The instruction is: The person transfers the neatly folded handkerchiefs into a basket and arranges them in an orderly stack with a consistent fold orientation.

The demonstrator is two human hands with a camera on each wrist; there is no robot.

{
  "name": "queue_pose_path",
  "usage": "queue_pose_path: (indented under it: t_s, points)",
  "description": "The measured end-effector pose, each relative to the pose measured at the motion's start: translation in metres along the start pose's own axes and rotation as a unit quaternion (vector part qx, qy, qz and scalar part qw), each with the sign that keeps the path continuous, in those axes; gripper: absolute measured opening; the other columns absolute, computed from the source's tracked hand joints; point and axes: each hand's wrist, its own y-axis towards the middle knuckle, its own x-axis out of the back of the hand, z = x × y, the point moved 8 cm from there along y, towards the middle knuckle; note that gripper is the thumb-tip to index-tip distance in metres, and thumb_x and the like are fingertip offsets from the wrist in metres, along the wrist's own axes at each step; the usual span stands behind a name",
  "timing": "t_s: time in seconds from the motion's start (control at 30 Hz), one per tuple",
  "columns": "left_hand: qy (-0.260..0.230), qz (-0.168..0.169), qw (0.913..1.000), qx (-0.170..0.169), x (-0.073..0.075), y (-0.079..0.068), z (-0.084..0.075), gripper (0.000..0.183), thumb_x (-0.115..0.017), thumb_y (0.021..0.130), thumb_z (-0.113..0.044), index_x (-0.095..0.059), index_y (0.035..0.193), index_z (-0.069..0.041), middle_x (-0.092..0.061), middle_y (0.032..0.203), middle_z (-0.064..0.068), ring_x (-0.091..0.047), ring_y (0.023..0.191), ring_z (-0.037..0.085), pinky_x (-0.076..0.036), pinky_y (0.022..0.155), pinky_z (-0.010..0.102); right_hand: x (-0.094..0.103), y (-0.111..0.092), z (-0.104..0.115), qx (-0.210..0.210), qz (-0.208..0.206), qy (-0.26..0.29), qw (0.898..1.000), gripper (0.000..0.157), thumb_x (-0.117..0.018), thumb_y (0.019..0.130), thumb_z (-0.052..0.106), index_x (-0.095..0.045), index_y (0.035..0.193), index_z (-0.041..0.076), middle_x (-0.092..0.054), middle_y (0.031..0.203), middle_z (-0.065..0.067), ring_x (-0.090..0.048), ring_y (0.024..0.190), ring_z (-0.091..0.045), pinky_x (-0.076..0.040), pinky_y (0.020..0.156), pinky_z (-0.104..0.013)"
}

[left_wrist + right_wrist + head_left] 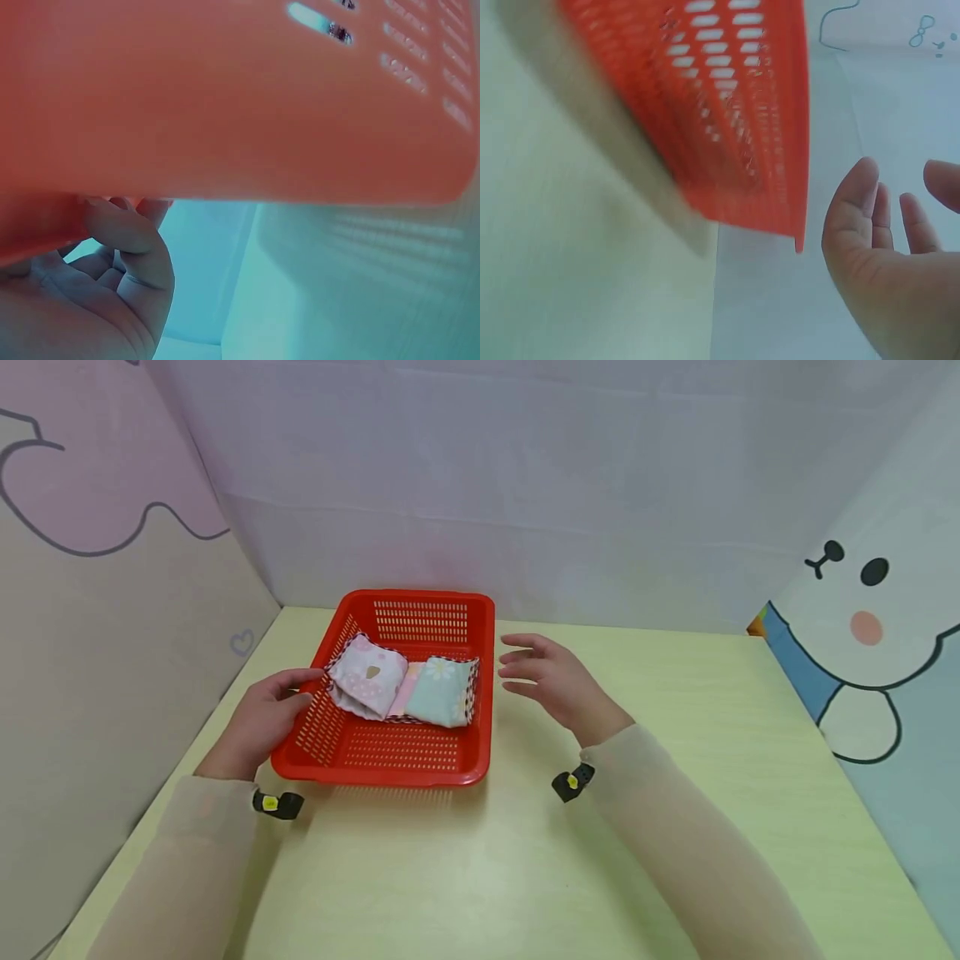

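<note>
A red plastic basket (pixel 378 776) with slotted walls sits left of centre in the head view, its shadow falling on the table in front. My left hand (pixel 264 720) grips its left rim; in the left wrist view, that hand's fingers (pixel 146 274) curl at the rim. Just off the right side, my right hand (pixel 551 677) has relaxed, spread fingers and holds nothing. The right wrist view shows those fingers (pixel 855 199) apart from the basket wall (pixel 769 150). Inside lie folded cloths: a white-and-pink one (pixel 360 668) and a pale green flowered one (pixel 438 693) with checked edging.
The pale wooden table (pixel 712 735) stretches to the right and front. A whitish sheet (pixel 562 510) hangs along its back edge. Cartoon-printed panels (pixel 900 693) stand at the right and left sides.
</note>
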Motion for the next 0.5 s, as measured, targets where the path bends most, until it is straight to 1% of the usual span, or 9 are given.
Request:
queue_pose_path:
  t_s: [0.1,0.2,0.3,0.33,0.4,0.5]
  points:
    - [0.011,0.001,0.9999,-0.003,0.001,0.002,-0.001,0.05,-0.049,0.109,-0.028,-0.044,0.157,-0.017,-0.04,0.158,0.015,-0.054,0.122,0.039,-0.058,0.086,0.038,0.016,-0.006,0.0,0.003,-0.007,-0.035,0.999,0.046,-0.06,0.102,0.012,-0.053,0.147,0.011,-0.058,0.134,-0.014,-0.057,0.125,-0.037,-0.051,0.103,-0.043]
    - [0.025,0.008,0.9996,-0.008,0.001,0.004,-0.003,0.05,-0.049,0.109,-0.026,-0.043,0.157,-0.014,-0.041,0.156,0.017,-0.053,0.122,0.04,-0.058,0.087,0.039,0.032,-0.011,0.0,0.007,-0.008,-0.062,0.998,0.045,-0.059,0.103,0.012,-0.052,0.147,0.009,-0.058,0.132,-0.015,-0.059,0.119,-0.034,-0.051,0.104,-0.044]
    - [0.063,0.027,0.9975,-0.016,0.0,0.005,-0.007,0.052,-0.051,0.108,-0.025,-0.04,0.157,-0.012,-0.043,0.151,0.021,-0.052,0.122,0.042,-0.06,0.085,0.042,0.048,-0.017,-0.002,0.013,-0.009,-0.102,0.995,0.045,-0.056,0.103,0.011,-0.051,0.148,0.007,-0.057,0.131,-0.016,-0.059,0.116,-0.031,-0.05,0.104,-0.045]
    - [0.082,0.034,0.9958,-0.022,-0.001,0.005,-0.01,0.054,-0.053,0.107,-0.024,-0.038,0.158,-0.011,-0.043,0.15,0.022,-0.052,0.122,0.043,-0.06,0.083,0.043,0.054,-0.018,-0.003,0.014,-0.009,-0.117,0.993,0.045,-0.055,0.104,0.011,-0.05,0.148,0.006,-0.057,0.132,-0.016,-0.059,0.117,-0.032,-0.05,0.104,-0.045]
    - [0.131,0.047,0.9895,-0.037,-0.001,0.004,-0.018,0.058,-0.055,0.106,-0.022,-0.035,0.159,-0.007,-0.042,0.15,0.025,-0.049,0.124,0.045,-0.061,0.081,0.046,0.064,-0.022,-0.006,0.015,-0.012,-0.156,0.988,0.046,-0.054,0.104,0.011,-0.048,0.15,0.005,-0.056,0.132,-0.017,-0.058,0.12,-0.034,-0.049,0.105,-0.046]
    - [0.203,0.052,0.9759,-0.061,0.001,0.002,-0.034,0.065,-0.058,0.104,-0.022,-0.03,0.159,-0.002,-0.037,0.152,0.029,-0.045,0.128,0.049,-0.06,0.082,0.052,0.079,-0.027,-0.007,0.015,-0.018,-0.213,0.977,0.048,-0.054,0.104,0.012,-0.047,0.151,0.003,-0.054,0.134,-0.019,-0.056,0.124,-0.036,-0.049,0.104,-0.048]
